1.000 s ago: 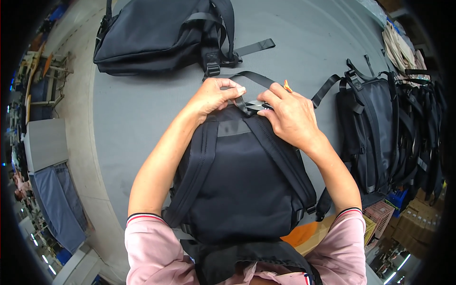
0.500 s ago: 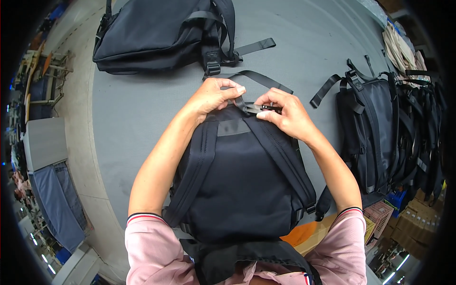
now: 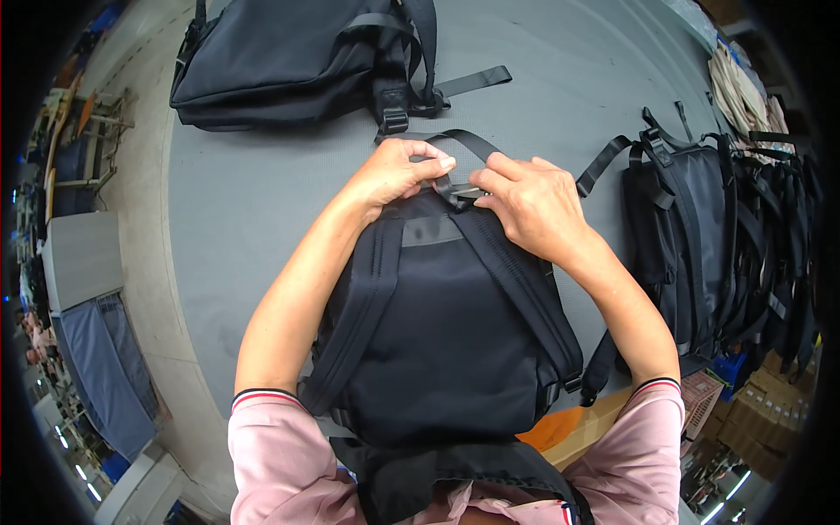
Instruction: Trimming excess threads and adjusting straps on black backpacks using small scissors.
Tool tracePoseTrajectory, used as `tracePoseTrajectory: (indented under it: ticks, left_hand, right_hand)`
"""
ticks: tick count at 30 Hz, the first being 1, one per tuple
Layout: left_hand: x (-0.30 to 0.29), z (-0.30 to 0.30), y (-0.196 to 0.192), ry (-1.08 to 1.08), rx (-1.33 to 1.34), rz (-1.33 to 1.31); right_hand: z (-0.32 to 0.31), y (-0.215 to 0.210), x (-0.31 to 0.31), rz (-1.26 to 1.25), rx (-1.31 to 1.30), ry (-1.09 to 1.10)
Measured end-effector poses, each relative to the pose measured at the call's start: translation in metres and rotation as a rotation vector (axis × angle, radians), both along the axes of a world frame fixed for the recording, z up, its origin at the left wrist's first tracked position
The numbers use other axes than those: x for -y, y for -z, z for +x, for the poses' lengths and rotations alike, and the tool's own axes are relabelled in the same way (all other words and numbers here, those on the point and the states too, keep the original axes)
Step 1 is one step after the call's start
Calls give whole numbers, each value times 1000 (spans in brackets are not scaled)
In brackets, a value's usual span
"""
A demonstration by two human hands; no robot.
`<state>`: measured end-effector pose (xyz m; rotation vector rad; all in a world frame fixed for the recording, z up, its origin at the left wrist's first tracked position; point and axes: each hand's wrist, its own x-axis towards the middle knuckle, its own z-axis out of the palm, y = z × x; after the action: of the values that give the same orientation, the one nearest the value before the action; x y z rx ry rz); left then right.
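Note:
A black backpack (image 3: 446, 324) lies in front of me with its padded shoulder straps facing up. My left hand (image 3: 404, 172) pinches a black webbing loop (image 3: 444, 187) at the bag's top edge between thumb and fingers. Close beside it, my right hand (image 3: 532, 199) is closed on small thread snips (image 3: 468, 193). Their metal blades point left, against the loop; the fingers cover the handle. Just beyond both hands, a loose black strap (image 3: 468, 138) arches over the table.
Another black backpack (image 3: 280, 66) lies at the far left of the grey table (image 3: 560, 79). More black backpacks (image 3: 691, 219) stand in a row along the right side. Cardboard boxes (image 3: 766, 407) and a pink crate (image 3: 700, 391) sit below at the right.
My right hand has turned and shifted slightly up and right, its fingers now covering the snips' black handle. The left hand keeps its pinch on the loop.

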<state>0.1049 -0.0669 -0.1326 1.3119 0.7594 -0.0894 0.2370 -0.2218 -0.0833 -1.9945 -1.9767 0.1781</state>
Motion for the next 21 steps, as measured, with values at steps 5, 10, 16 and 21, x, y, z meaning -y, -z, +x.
tracePoseTrajectory:
  ticks: [5,10,16,21]
  left_hand:
    - [-1,0,5,10,17,-6]
    - [0,1,4,2,19,-5]
    - [-3,-3,2,-27,106,-63]
    - [-4,-5,-3,-62,132,-131]
  right_hand:
    - [6,4,1,52,83,-138]
    - [6,-3,3,-27,-107,40]
    - [-2,3,-9,-3,-422,282]
    - [-11,10,-20,-188,-699,376]
